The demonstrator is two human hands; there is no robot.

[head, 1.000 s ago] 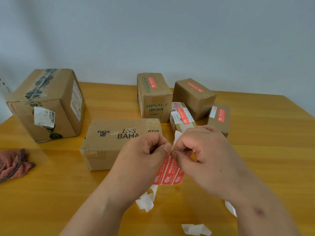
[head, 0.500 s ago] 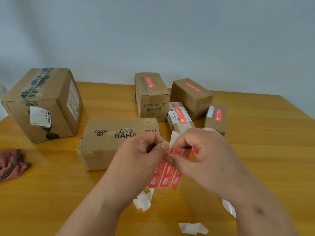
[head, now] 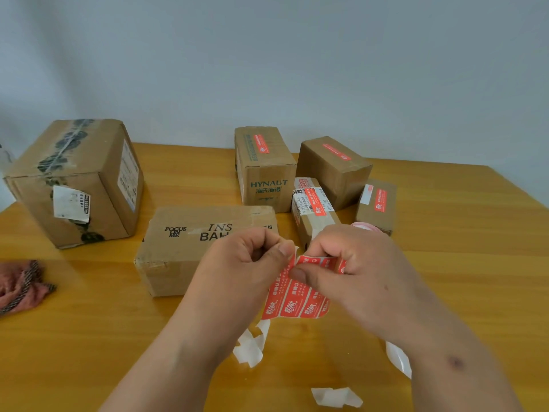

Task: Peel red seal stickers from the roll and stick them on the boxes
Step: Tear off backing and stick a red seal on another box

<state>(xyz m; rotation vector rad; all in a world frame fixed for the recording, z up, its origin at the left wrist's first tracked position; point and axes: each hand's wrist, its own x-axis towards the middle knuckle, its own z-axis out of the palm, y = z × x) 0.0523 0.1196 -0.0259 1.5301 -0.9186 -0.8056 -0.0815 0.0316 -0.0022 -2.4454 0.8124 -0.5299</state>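
Observation:
A strip of red seal stickers [head: 297, 301] hangs between my hands above the table. My left hand [head: 246, 263] pinches the white backing at the strip's top edge. My right hand [head: 353, 269] pinches the top of one red sticker and curls over the roll, whose pink edge [head: 364, 226] shows behind it. Right behind my hands lies a flat cardboard box [head: 190, 242] printed "INS BAH", with no red sticker visible. Four smaller boxes at the back carry red stickers: the HYNAUT box [head: 264, 171], a brown box [head: 335, 168], a narrow box [head: 312, 209] and a small box [head: 377, 203].
A large taped cardboard box [head: 74, 182] stands at the left on the wooden table [head: 89, 337]. A pink-brown cloth [head: 20, 283] lies at the left edge. Curled white backing scraps [head: 252, 346] [head: 335, 396] lie near the front edge. A grey wall rises behind.
My right thumb and finger have peeled the top of a sticker further to the right off the backing. The hanging strip has shifted slightly; the view has drifted a little.

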